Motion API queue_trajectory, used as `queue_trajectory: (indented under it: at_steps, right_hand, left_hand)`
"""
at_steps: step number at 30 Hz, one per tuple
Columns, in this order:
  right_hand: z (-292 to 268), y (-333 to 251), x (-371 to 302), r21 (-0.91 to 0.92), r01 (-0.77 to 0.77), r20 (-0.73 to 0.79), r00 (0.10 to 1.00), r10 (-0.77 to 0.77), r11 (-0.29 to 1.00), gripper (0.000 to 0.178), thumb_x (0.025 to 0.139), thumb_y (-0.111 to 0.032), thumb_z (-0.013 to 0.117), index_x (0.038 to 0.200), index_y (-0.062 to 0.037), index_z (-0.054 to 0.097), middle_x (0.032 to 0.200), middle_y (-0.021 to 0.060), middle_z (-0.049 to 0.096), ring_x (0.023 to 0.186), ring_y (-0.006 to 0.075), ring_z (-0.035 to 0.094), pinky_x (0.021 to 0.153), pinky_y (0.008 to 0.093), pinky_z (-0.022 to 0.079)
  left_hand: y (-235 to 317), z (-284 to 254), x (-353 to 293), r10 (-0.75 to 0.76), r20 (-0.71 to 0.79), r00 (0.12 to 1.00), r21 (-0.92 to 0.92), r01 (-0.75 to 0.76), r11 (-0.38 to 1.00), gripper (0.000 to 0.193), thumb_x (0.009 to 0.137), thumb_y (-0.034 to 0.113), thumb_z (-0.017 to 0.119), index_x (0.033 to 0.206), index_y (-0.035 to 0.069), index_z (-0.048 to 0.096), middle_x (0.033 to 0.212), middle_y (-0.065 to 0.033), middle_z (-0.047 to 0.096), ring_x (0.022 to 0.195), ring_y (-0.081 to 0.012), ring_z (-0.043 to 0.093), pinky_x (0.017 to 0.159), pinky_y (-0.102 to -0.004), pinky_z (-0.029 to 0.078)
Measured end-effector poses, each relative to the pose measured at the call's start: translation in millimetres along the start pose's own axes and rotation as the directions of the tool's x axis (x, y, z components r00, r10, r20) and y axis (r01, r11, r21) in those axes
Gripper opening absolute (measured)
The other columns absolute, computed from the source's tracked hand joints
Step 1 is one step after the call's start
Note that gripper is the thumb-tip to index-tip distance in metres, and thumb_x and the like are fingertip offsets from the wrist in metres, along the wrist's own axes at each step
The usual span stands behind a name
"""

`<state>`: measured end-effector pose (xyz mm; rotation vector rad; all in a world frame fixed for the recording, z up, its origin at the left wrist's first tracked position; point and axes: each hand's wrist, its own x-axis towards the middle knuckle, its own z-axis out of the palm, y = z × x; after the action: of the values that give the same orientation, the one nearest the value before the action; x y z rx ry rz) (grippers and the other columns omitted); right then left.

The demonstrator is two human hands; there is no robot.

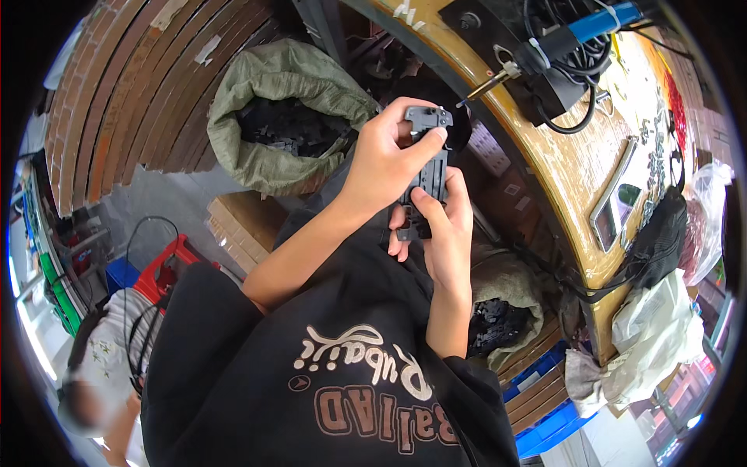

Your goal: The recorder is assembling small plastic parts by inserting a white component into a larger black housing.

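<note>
A long black moulded plastic part, with small pegs and openings, is held up in front of my body by both hands. My left hand grips its upper end, the thumb pressed on the face near the top. Lower down, my right hand closes round the other end with its thumb on the face. Some of the fingers are hidden behind the part. To its upper right, a blue-handled tool with a metal tip, like a soldering iron, juts past the table edge, apart from my hands.
A green woven sack of black pieces stands ahead left, another sack at right. The wooden table curves along the right, bearing black cables and a phone. Stacked brown boards rise far left; another person sits lower left.
</note>
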<state>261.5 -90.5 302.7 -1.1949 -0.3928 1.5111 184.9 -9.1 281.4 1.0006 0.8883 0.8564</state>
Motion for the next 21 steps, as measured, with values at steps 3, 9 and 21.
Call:
queue_trajectory:
  at_steps: [3,9,21]
  right_hand:
    - [5.6,-3.3,3.2,0.028,0.016,-0.027,1.0,-0.015,0.999,0.015,0.081,-0.005,0.041,0.094,0.0002,0.036,0.058,0.0155,0.052,0.034,0.02,0.048,0.026,0.0231,0.035]
    - [4.5,-9.8,1.9,0.045,0.051,-0.043,0.998,-0.049,0.998,0.015,0.08,-0.004,0.041,0.093,0.0011,0.036,0.056,0.0155,0.052,0.033,0.0194,0.048,0.026,0.0226,0.034]
    - [5.4,-12.2,0.8,0.035,0.062,-0.018,0.998,-0.061,0.997,0.015,0.08,-0.004,0.042,0.093,0.0008,0.035,0.057,0.0143,0.052,0.034,0.0192,0.049,0.026,0.0221,0.034]
  left_hand:
    - [3.3,0.5,4.0,0.016,-0.007,1.0,0.04,-0.016,0.999,0.022,0.079,0.006,0.057,0.099,-0.001,0.051,0.077,-0.0026,0.057,0.065,-0.0042,0.052,0.056,-0.0175,0.043]
    - [11.1,10.2,2.2,0.048,-0.008,0.999,0.077,-0.047,0.996,0.025,0.077,0.01,0.06,0.098,0.0,0.05,0.077,-0.0033,0.057,0.067,-0.0051,0.05,0.059,-0.0202,0.043]
    - [17.0,11.0,0.6,0.131,0.02,0.991,0.151,-0.133,0.98,0.034,0.073,0.009,0.065,0.1,-0.001,0.047,0.078,-0.0036,0.055,0.068,-0.0064,0.05,0.06,-0.0207,0.043]
